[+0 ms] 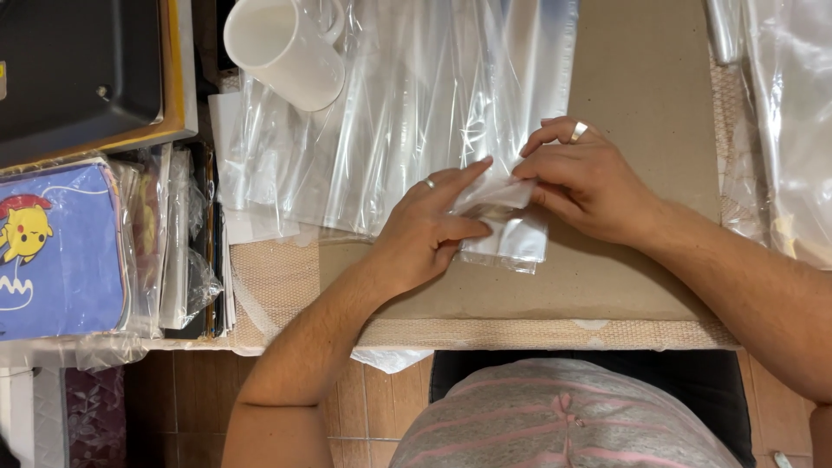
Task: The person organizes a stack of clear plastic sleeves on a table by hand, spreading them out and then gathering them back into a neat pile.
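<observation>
My left hand [429, 227] and my right hand [585, 178] meet over a small clear plastic bag [507, 227] lying on a brown cardboard sheet [646, 95]. Both hands pinch the bag's upper part, fingertips almost touching, the left index finger stretched along its top edge. Each hand wears a ring. A spread of larger clear plastic bags [390, 113] lies just behind the left hand.
A white mug [282, 48] lies tipped at the back left on the plastic. Wrapped flat items, one blue with a yellow cartoon figure [56, 247], stack at the left beside a dark tray [78, 69]. More plastic sheeting [793, 121] covers the right edge. Tiled floor below.
</observation>
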